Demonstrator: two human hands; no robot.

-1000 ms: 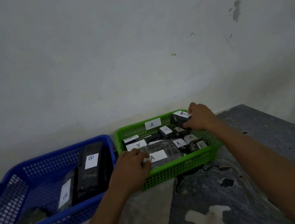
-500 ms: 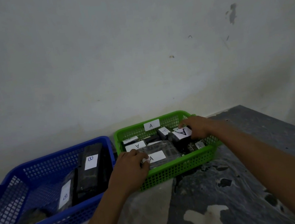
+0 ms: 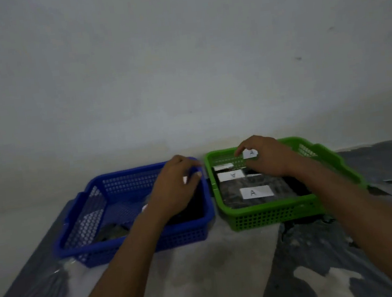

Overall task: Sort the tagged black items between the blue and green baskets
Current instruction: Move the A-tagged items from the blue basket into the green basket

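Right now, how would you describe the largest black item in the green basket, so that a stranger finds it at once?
Find the green basket, right of the blue basket. The largest black item lies flat along its near wall. It is far wider than the tagged item behind it, and its white A tag reads upright.

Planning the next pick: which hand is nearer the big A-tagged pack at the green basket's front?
Right. The right hand hovers just behind the pack; the left hand is over the blue basket.
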